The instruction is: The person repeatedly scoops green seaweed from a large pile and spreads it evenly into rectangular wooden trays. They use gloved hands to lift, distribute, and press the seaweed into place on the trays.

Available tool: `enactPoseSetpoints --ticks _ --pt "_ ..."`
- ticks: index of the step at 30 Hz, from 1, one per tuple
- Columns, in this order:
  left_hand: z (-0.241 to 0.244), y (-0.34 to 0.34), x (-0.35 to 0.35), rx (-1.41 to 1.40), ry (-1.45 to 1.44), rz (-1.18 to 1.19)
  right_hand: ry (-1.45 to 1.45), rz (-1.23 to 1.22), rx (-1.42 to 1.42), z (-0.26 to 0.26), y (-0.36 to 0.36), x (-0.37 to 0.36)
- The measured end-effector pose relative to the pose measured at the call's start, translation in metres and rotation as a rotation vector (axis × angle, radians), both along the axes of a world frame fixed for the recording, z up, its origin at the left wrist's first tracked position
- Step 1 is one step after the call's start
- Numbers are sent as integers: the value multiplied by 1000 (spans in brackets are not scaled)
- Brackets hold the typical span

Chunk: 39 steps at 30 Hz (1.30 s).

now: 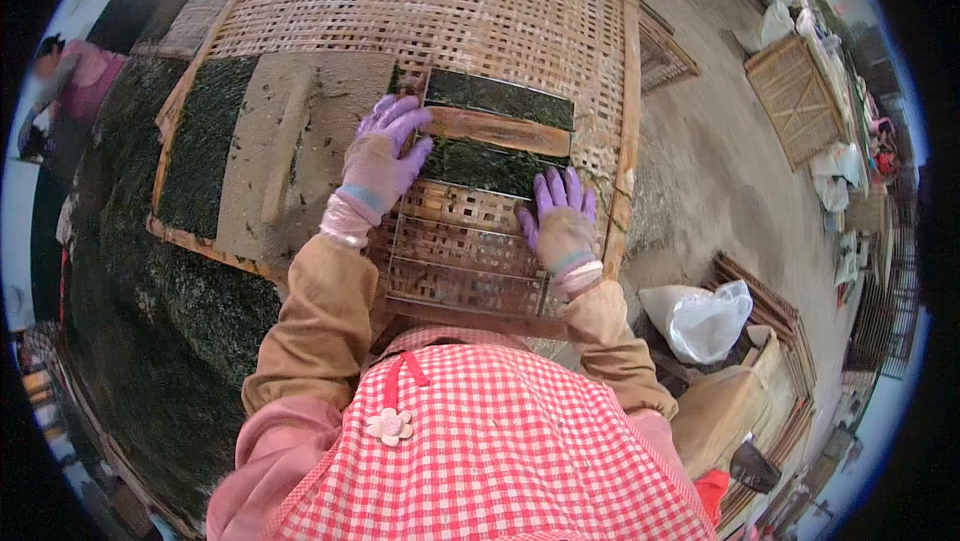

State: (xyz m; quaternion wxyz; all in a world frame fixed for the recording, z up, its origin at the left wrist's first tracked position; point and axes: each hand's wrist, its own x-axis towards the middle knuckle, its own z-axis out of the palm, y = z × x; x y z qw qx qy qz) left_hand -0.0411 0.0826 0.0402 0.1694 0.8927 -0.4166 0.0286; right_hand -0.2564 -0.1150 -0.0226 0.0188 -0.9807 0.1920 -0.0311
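Observation:
A metal wire frame with rectangular sections lies on a framed woven bamboo mat. Two of its sections hold dark green plant matter, perhaps seaweed: a far strip and a nearer strip, with a brown wooden slat between them. My left hand, in a purple-coated glove, rests at the left ends of the slat and nearer strip, thumb and fingers apart. My right hand, gloved alike, has its fingertips at the nearer strip's right end. Whether either hand grips the frame does not show.
A grey board with a raised bar lies left of my left hand, beside more dark green matter. A large dark green heap is at the left, with another person beyond it. A white plastic bag stands at right.

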Motion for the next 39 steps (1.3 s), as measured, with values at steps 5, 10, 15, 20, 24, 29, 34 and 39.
enactPoseSetpoints --ticks 5,10,15,20,24,29,34,39 --pt "3 7 -4 51 62 -16 -88 -61 201 29 -34 -10" --pt "-9 22 -15 18 73 49 174 -259 157 37 -87 -9" --pt "-8 22 -29 -156 91 -38 451 -294 186 11 -110 21" --pt "-3 38 -41 -252 113 -57 278 -277 661 5 -140 11" --pt "-6 53 -47 -292 149 -20 -222 -316 1601 73 -112 26" --pt "-10 51 -53 -327 178 -35 -267 -197 1877 107 -54 52" --pt "-10 50 -54 -316 156 -55 70 -152 281 50 -82 24" --pt "-14 30 -59 -319 97 -142 364 -82 77 -17 -117 15"
